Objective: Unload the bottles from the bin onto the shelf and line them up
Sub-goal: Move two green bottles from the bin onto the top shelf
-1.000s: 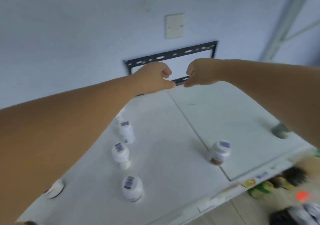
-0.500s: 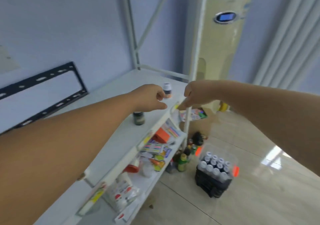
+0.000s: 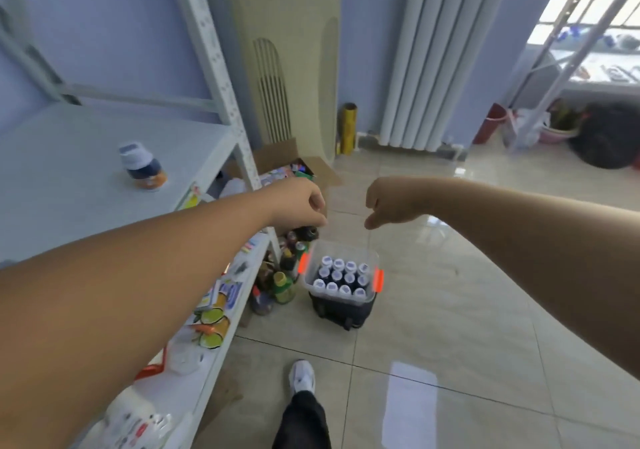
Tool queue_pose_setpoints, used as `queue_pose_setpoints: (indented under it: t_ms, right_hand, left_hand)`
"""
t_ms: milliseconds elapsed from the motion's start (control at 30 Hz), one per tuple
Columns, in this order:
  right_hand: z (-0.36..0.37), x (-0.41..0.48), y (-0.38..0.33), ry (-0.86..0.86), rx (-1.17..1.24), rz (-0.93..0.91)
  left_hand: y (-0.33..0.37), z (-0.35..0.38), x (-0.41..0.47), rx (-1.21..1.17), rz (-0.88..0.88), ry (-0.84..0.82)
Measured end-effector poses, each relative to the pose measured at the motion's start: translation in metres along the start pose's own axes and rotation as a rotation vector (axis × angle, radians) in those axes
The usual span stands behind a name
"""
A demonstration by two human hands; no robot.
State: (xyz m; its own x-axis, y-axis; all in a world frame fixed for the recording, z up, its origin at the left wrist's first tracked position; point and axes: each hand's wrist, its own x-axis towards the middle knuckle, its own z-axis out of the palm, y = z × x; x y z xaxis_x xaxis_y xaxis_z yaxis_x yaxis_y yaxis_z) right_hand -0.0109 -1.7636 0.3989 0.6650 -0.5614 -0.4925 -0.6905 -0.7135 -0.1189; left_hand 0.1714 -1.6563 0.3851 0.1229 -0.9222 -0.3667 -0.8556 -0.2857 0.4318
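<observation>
A clear bin [image 3: 341, 298] with orange latches stands on the tiled floor beside the shelf, packed with several white-capped dark bottles [image 3: 341, 277]. My left hand [image 3: 299, 204] and my right hand [image 3: 389, 204] hang in the air above the bin, side by side, fingers curled in with nothing in them. The white top shelf [image 3: 69, 178] on the left carries one dark bottle with a white cap and orange label [image 3: 142, 166].
The lower shelf [image 3: 207, 313] is crowded with packets and cartons. Loose bottles [image 3: 280, 275] and an open cardboard box [image 3: 287, 164] sit on the floor by the shelf leg. A tall air conditioner [image 3: 287, 60] stands behind. My foot [image 3: 302, 377] is on the tiles.
My view has swung right and down, from the shelf top with its white bottles to the floor. Both hands have come away from the shelf and now hover over the bin.
</observation>
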Motion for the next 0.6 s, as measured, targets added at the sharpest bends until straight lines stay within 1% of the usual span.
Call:
queue_pose_setpoints:
  t_ms: [133, 267, 333, 467, 600]
  right_hand:
    - [0.035, 0.063, 0.04, -0.098, 0.066, 0.091]
    - [0.074, 0.122, 0.071, -0.183, 0.153, 0.173]
    - [0.096, 0.149, 0.083, -0.219, 0.2, 0.203]
    - [0.144, 0.194, 0.1, -0.256, 0.268, 0.228]
    - [0.194, 0.236, 0.115, -0.327, 0.345, 0.232]
  left_hand:
    - [-0.023, 0.035, 0.09, 0.0, 0.023, -0.114]
    - [-0.058, 0.076, 0.161, -0.019, -0.016, -0.251]
    - [-0.076, 0.097, 0.188, -0.011, -0.038, -0.319]
    - [-0.107, 0.137, 0.225, 0.017, -0.09, -0.368]
    - [-0.139, 0.177, 0.254, 0.029, -0.147, -0.454]
